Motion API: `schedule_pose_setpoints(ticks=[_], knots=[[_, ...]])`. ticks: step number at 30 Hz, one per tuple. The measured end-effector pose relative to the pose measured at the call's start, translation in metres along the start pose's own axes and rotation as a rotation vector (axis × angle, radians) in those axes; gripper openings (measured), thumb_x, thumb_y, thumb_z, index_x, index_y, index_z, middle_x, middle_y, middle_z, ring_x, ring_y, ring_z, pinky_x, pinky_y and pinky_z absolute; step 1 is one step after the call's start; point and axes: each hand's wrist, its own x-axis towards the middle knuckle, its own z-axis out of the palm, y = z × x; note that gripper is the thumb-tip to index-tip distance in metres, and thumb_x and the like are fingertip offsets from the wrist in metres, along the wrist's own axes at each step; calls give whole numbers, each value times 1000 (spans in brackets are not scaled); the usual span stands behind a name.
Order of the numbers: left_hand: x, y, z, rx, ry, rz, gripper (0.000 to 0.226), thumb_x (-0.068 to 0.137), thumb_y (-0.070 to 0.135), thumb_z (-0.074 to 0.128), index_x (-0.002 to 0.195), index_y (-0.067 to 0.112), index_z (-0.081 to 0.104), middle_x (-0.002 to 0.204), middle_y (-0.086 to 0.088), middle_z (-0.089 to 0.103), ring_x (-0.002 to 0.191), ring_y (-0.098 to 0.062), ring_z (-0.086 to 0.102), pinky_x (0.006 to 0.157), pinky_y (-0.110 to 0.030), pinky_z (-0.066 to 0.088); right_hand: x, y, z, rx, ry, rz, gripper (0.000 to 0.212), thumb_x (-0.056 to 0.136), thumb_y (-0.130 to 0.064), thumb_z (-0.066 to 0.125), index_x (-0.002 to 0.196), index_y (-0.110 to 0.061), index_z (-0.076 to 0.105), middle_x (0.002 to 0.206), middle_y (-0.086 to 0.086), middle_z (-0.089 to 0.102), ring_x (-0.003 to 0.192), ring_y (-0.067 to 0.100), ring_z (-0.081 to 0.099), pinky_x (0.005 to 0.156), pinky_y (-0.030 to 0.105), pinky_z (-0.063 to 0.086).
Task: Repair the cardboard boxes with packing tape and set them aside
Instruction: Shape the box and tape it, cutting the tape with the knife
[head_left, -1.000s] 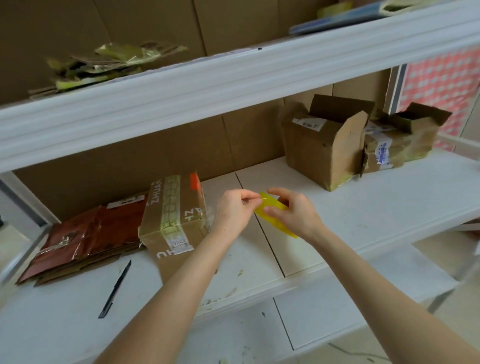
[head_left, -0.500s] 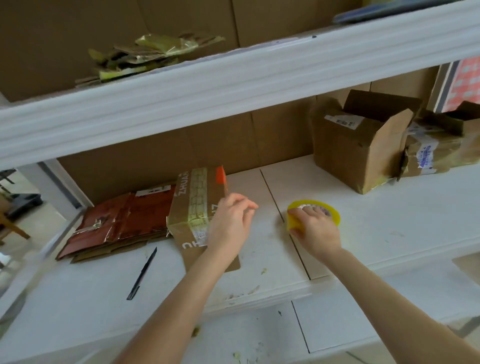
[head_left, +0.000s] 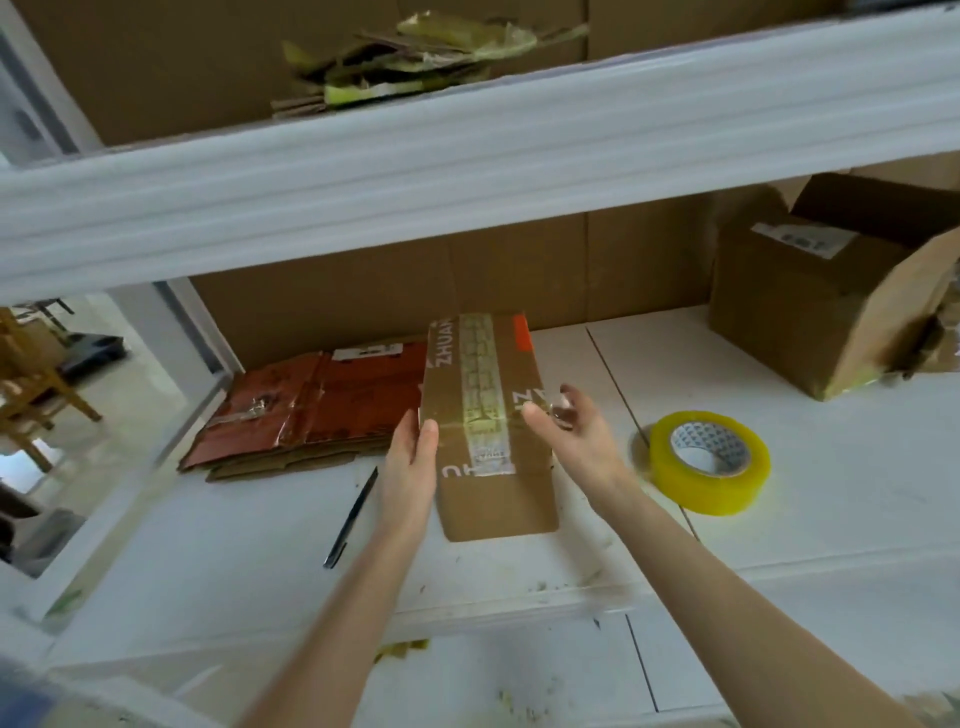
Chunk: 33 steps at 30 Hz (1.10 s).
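**Two open hands frame the taped box at centre frame**

The small cardboard box (head_left: 496, 488) sits on the white shelf (head_left: 831, 530), a printed tape strip (head_left: 484, 384) down its top. The left hand (head_left: 413, 462) has straight fingers laid flat against the box's left side. The right hand (head_left: 576, 441) is spread wide at the right edge, thumb reaching over the top; it's blurred, so I can't say whether it's touching. The yellow packing tape roll (head_left: 711, 491) lies flat just right of that wrist, nobody holding it. A black pen (head_left: 350, 512) lies left of the left forearm. Flattened reddish cartons (head_left: 317, 410) are stacked at the box's left. An open cardboard box (head_left: 800, 312) stands at the right edge of the frame.
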Motion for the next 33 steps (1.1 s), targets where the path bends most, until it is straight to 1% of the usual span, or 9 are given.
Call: schedule_pose_setpoints(ticks=[3,6,8,11,18,22,26,30,33], knots=[[-8,-3,2,-5,-35,38,36,100,39,40,133,30,52,116,13,65,106,-5,61,79,-20,48,-6,5,-7,153,53,78,55,85,-46,68,129,-16,56,113,-2,66,108,16,62,98,32,48],[-23,-7,8,97,-5,147,37,99,39,41,132,28,54,115,15,66,104,-1,60,81,-20,48,-19,12,-22,246,126,47,31,91,-39,61,102,-11,68,86,-5,71,86,10,66,88,31,55],[-31,-9,13,158,50,185,38,99,40,41,132,27,56,112,13,67,102,-3,61,82,-22,50,-26,16,-27,341,171,60,28,96,-31,57,82,-8,65,63,-7,62,68,8,60,83,30,55],[-32,-10,17,224,71,198,39,98,41,42,130,24,58,109,10,68,97,-5,62,73,-14,46,-29,18,-23,422,237,135,35,95,-27,59,64,-14,50,57,-1,48,65,13,48,81,33,47],[-31,-24,12,290,55,160,38,99,40,42,131,28,58,104,11,70,86,-1,60,65,-7,39,-19,26,-13,552,223,350,21,93,-24,62,75,-19,53,65,-4,59,60,7,51,60,20,42],[-30,-37,14,267,21,98,38,100,37,40,133,26,55,109,14,65,98,-6,60,81,-24,45,-9,41,-11,445,159,449,17,95,-27,59,81,-20,53,71,-1,57,63,13,47,55,24,36],[-31,-45,15,196,-36,35,40,103,34,33,141,27,45,123,13,59,104,-1,57,92,-25,45,-4,50,-11,312,154,440,26,98,-15,52,73,-18,47,63,0,47,53,11,41,45,20,37],[-32,-36,16,237,0,98,47,103,31,30,150,29,25,143,11,43,128,-9,43,108,-34,35,-5,45,-26,64,334,259,21,97,-4,43,100,-11,63,85,4,62,79,20,60,73,30,49],[-38,-27,12,315,219,286,49,100,21,44,147,17,33,149,-1,38,137,-16,35,110,-30,31,-21,35,-34,-173,478,-92,23,99,-16,46,115,-15,62,112,1,60,103,17,57,86,28,44]])
